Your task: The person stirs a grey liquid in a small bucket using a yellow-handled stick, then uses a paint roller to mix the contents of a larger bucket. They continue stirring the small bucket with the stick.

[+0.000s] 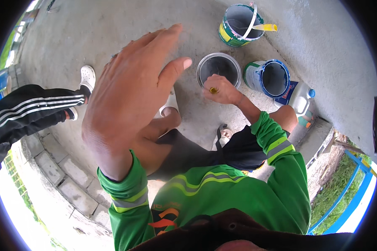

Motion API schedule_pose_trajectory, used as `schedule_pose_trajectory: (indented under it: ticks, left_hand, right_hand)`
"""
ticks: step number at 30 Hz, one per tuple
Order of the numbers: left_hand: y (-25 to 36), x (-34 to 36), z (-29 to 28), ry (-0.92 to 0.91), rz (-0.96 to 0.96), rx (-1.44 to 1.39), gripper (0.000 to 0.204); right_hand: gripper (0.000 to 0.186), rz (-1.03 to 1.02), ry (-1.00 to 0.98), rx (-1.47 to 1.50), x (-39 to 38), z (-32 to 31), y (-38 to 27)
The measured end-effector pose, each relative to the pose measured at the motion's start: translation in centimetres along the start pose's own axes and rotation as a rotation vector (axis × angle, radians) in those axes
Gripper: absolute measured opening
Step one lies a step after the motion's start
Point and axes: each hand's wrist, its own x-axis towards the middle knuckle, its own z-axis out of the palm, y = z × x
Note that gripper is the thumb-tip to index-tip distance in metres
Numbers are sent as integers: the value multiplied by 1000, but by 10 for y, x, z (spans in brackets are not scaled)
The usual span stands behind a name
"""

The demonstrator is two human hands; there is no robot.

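While the right hand (223,89) is gripping a slim yellow handle (213,90), whose rounded end is showing at the fist, that fist is hovering over the near rim of a round, open, pale-rimmed container (219,55) with dark grey contents. The closed grip is probably steadying the handle above the opening; the fist is hiding the lower end, so its kind cannot be told. The left hand (132,79) is hanging raised near the camera, fingers together and thumb spread wide, with nothing showing in its grasp. The container is standing on the grey concrete floor (63,35) ahead of the bent knees, likely because that spot is suiting the right arm's reach. To its right, a white-and-green bucket with a blue-smeared rim (254,75) is sitting, and farther off a green-and-yellow bucket with a white handle (227,34) is holding a yellow-handled tool (265,27) against its rim. Beside the blue-smeared one, a translucent plastic jug with a blue cap (299,99) is resting, presumably for easy access.
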Motion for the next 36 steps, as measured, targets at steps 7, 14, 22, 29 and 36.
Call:
schedule_pose_trajectory:
  ticks: [7,14,22,29,36]
  left_hand:
    - [-1,2,0,-8,-45,-4,51]
    - [5,10,3,-74,-30,-44,51]
    - [0,9,6,-49,-18,1,52]
    - [-2,6,7,-15,2,11,52]
    - [1,5,5,-24,-12,-16,51]
  right_hand:
    - [40,506,1123,641,5,12,-14]
    - [38,439,1317,397,23,8,-32]
    - [26,380,880,466,-11,6,-47]
    - [32,205,235,134,-9,-39,-41]
    - [21,558,261,322,21,-37,-6]
